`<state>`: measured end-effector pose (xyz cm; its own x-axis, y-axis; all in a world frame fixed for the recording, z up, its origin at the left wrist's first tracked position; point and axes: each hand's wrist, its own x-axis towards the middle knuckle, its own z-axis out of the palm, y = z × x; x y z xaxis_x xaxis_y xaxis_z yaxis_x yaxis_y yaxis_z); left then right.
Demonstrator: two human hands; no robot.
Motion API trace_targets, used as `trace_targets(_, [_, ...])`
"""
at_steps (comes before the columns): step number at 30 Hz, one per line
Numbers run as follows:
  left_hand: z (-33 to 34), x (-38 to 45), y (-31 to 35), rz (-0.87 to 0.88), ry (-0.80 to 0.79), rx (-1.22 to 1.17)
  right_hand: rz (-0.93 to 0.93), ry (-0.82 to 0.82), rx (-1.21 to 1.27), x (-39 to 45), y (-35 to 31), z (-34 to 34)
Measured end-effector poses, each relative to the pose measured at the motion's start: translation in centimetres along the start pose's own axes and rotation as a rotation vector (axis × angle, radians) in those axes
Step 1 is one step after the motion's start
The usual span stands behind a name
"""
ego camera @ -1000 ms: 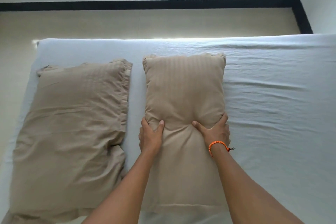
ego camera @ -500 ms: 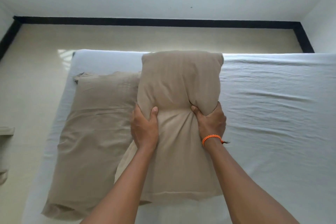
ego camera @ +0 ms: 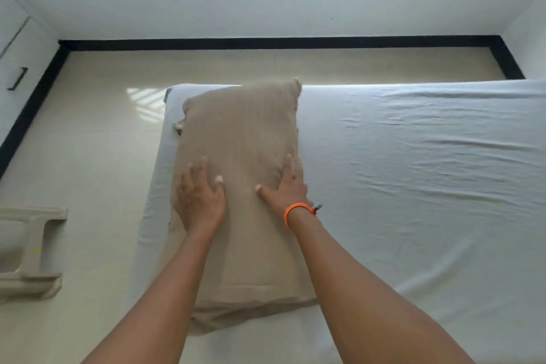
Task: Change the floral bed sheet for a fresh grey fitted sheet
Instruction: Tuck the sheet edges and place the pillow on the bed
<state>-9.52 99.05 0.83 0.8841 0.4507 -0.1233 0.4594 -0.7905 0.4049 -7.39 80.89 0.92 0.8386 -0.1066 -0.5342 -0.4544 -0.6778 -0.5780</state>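
Both forearms enter from the bottom of the frame. Left hand (ego camera: 199, 201) and right hand (ego camera: 285, 189), orange bracelet (ego camera: 298, 210) on its wrist, lie flat with fingers spread on the tan pillow (ego camera: 239, 186), pressing, not gripping. Likely patting it into place on top of a second pillow; a tan edge pokes out at its left side and lower end, though the blur makes that hard to confirm. Pillow stack sits at frame centre, along the left end of the bed. Grey fitted sheet (ego camera: 413, 186) already covers the mattress, lightly wrinkled across the right half; no floral sheet in view. Beige plastic chair (ego camera: 35, 248) at left edge on the floor. Black skirting (ego camera: 280, 42) along the far wall.
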Motion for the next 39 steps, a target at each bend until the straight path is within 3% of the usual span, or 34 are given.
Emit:
trace_targets(3, [2.3,-2.5,-1.5,0.150,-0.082,0.075,-0.048,0.051,0.000,-1.2,1.1,2.7])
trace_targets(10, [4.4,-6.4,2.9,0.146,0.166,0.060,-0.230,0.101,0.234,-2.3,5.6,2.4])
trace_targets(15, [8.2,-13.0,9.1,0.530,0.212,-0.083,-0.276,0.153,0.449,-2.8,11.5,0.4])
trace_targets(20, [15.7,-22.2,11.2,0.738,-0.085,-0.228,-0.199,0.308,0.080,-2.4,24.4,1.1])
trace_targets(25, [26.1,-26.9,10.3,0.482,-0.271,-0.349,-0.188,0.391,-0.084,-3.4,34.2,0.5])
trace_targets(29, [33.5,-29.9,11.2,0.613,-0.366,-0.229,-0.242,0.412,-0.271,-1.7,42.1,-0.1])
trace_targets(33, [40.3,-35.3,14.2,0.822,-0.383,0.019,-0.169,0.461,-0.411,-2.3,52.5,-2.4])
trace_targets(39, [45.6,-46.6,21.1,0.864,-0.360,0.047,-0.004,0.525,-0.573,-6.4,64.3,-9.0])
